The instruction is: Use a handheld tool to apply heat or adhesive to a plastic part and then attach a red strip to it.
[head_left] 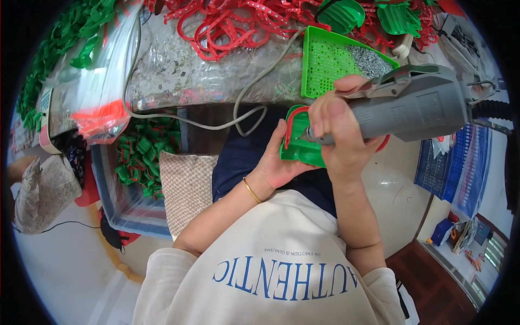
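My left hand (271, 163) grips a green plastic scoop-shaped piece (297, 154) in front of my body, thumb along its left side. A curved red plastic strip (289, 125) lies against the piece's upper left rim. My right hand (346, 132) is wrapped round a grey electric screwdriver (420, 112), held level with its body to the right. The screwdriver's tip points left and sits over the green piece, close to the red strip; whether it touches a screw I cannot tell. My right hand hides the piece's right part.
A bright green perforated tray (327, 59) with small screws (371, 60) stands beyond my hands. Red strips (233, 27) and green pieces (340, 16) heap the table's far side. A grey cable (187, 120) crosses its edge. At left stands a blue crate (116, 208) of assembled pieces.
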Tool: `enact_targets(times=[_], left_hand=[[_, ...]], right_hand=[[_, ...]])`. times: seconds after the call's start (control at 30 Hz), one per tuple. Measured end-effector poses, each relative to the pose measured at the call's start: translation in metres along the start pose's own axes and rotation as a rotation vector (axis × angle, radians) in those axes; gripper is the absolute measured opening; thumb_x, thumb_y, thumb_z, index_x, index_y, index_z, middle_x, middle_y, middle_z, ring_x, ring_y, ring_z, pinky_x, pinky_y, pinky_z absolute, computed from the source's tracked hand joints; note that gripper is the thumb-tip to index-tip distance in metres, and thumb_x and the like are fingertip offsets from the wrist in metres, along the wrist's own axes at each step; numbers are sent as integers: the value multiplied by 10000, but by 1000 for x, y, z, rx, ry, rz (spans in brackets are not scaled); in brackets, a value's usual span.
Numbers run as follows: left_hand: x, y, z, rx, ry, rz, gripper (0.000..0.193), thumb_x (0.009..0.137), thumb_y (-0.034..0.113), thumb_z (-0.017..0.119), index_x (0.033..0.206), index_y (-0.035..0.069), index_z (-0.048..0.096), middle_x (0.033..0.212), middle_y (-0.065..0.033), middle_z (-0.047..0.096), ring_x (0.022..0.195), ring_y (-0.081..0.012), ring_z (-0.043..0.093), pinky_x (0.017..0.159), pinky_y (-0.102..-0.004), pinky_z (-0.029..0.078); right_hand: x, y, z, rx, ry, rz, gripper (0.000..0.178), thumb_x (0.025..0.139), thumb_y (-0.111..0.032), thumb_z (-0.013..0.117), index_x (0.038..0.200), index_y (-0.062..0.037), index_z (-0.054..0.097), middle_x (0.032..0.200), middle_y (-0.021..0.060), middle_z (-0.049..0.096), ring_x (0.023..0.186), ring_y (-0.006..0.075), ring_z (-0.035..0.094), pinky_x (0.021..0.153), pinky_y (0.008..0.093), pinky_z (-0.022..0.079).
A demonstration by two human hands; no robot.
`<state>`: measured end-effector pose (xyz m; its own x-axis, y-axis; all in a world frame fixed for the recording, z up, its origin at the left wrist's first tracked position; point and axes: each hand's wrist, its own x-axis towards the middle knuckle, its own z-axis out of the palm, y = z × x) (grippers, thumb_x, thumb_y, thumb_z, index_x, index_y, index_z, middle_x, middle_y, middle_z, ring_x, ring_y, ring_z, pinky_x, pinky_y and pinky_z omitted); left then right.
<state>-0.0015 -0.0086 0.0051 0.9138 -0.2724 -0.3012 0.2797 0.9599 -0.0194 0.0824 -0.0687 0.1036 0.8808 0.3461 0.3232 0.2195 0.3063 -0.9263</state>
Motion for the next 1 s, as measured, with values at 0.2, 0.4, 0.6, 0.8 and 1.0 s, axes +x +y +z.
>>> enact_targets(times=[0.2,0.4,0.6,0.8,1.0], left_hand=[[3,-1,-6,2,-42,-2,792,848,683,453,1421,152,325,1397,-119,422,1279,-299,428,1032,-525,357],[2,-2,-7,5,-25,4,799,838,690,463,1415,155,333,1393,-107,426,1271,-294,434,1026,-513,365],[-1,-1,-4,43,-2,-8,813,819,698,488,1410,160,341,1379,-102,438,1258,-284,446,1013,-503,380],[-2,1,-4,48,22,8,809,819,693,497,1405,155,351,1365,-102,452,1248,-274,456,1011,-493,386],[-1,1,-7,68,-2,28,789,838,678,482,1400,138,355,1357,-106,461,1247,-277,458,1012,-498,384]], right_hand=[[-10,6,4,31,-12,-1,213,864,-1,567,1060,30,490,618,28,480,493,96,423,492,264,385],[-12,5,8,98,22,39,217,861,6,570,1062,30,492,621,26,477,491,96,416,485,263,382],[-13,11,8,69,30,39,210,862,13,564,1058,29,493,626,27,479,495,95,416,487,264,384],[-12,11,10,80,-2,20,201,858,25,553,1047,28,485,623,22,470,497,94,420,488,264,389],[-14,15,7,-49,-29,-39,192,852,14,552,1024,30,468,608,23,453,483,101,421,482,264,382]])
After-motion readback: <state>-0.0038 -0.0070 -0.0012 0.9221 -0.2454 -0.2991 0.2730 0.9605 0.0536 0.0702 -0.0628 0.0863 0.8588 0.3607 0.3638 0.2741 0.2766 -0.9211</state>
